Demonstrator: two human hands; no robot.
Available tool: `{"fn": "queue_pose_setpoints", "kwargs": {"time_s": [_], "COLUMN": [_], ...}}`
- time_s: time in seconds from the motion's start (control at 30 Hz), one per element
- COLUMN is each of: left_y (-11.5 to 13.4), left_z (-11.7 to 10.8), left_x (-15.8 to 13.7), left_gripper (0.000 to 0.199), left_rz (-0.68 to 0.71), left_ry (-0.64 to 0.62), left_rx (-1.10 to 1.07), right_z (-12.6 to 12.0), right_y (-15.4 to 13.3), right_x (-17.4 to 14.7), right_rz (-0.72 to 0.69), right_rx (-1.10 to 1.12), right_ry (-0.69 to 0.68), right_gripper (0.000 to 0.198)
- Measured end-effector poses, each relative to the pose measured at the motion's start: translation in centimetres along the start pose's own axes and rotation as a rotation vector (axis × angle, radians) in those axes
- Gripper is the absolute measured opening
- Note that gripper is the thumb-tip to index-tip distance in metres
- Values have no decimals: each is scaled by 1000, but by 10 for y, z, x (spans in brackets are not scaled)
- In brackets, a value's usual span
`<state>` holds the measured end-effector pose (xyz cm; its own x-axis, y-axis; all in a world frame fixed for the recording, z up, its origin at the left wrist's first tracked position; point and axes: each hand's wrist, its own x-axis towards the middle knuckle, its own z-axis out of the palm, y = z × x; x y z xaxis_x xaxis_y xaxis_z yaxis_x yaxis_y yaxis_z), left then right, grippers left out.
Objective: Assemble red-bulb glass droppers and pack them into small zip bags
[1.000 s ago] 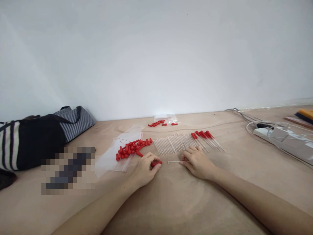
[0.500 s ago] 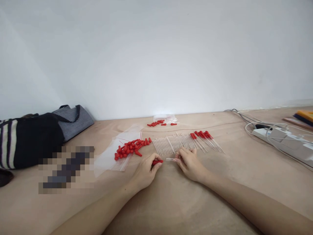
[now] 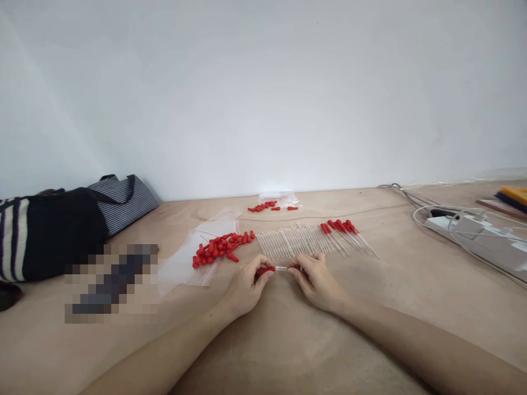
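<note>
Red dropper bulb in one hand, skinny clear tube in the other

So my left hand has a red dropper bulb pinched between thumb and fingers, mouth pointing right. My right hand is closed on a clear pipette tube, and its tip sits right at the bulb's mouth. Can't tell if it's actually inside.

Handling-wise, I'd call the bulb soft, grippy and next to no weight, probably rubber. Best hold is near the neck, so it doesn't fold. The tube looks light, stiff and kinda slick; glass or plastic, no idea, so I'd treat it as snappable. Pinch close to the tip, push straight, no sideways bending.

Just beyond my fingers lies a row of bare tubes, so lifting beats sliding that way. The heap of loose red bulbs is off to the left, partly on a clear plastic bag, and some red-capped tubes lie past my right hand. Toward me, the tabletop is open between my forearms. Far right there's a white power strip, and the wall closes off the back.
</note>
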<state>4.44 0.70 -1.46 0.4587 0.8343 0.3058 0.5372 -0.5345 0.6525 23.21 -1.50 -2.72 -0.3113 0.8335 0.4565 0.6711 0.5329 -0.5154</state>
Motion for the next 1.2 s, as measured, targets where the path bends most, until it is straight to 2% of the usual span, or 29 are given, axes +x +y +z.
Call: {"fn": "queue_pose_setpoints", "kwargs": {"time_s": [0.27,0.4,0.73,0.93,1.2], "left_y": [-2,-1,-2,-3,2], "left_z": [1,2,7,9,11], "left_x": [-1,0,-2,-3,-4], "left_gripper": [11,11,11,11,10], "left_rz": [-1,-12,-11,21,102], "left_ry": [-14,18,24,67,95], "left_rx": [-36,-12,-24,-8,-7], "right_z": [-1,-1,-4,-1,-3], "right_y": [0,-1,-2,-2,-4], "right_x": [0,-1,0,1,3], "right_rz": [-6,-27,-133,-72,-1], "right_rx": [-45,-63,-178,-84,22], "right_ry": [0,4,-6,-22,-115], "right_gripper": [13,15,17,16,18]}}
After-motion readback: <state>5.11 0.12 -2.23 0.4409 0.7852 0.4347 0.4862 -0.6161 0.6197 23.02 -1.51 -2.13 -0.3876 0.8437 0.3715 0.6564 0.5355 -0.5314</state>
